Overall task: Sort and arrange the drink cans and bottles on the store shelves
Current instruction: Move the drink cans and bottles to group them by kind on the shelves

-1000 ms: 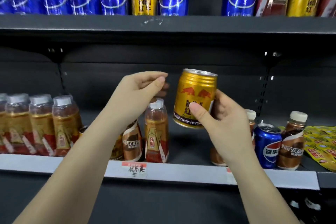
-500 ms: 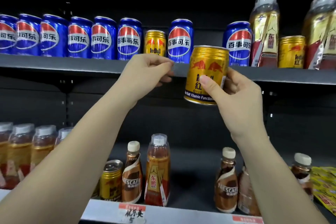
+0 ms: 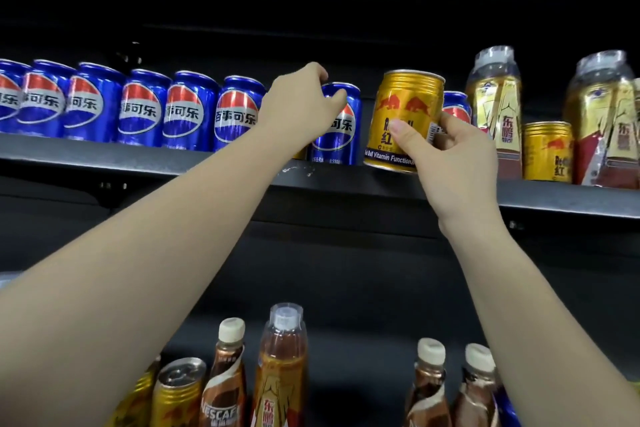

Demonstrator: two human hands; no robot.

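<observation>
The dark grey metal upper shelf (image 3: pixel 346 180) runs across the view and serves as the landmark. Standing on it to the left is a row of blue Pepsi cans (image 3: pixel 138 107), and at its right end stand two tall clear bottles with gold and red labels (image 3: pixel 493 107) with a short gold can (image 3: pixel 547 151) between them. Below the shelf stand brown Nescafé bottles with cream caps (image 3: pixel 223 381), an amber bottle with a clear cap (image 3: pixel 282 367) and a gold can with a silver top (image 3: pixel 178 392).

Just above the shelf's front edge, the right hand (image 3: pixel 450 152) holds an upright gold Red Bull can (image 3: pixel 403 118); its thumb lies across the label and its fingers (image 3: pixel 446 121) curl round the can's right side. The can's base sits at the edge, though whether it rests there cannot be told.

The left hand (image 3: pixel 298 104) reaches over the shelf to a single blue Pepsi can (image 3: pixel 337 128) just left of the gold one, fingers curled narrowly and touching its upper rim.
</observation>
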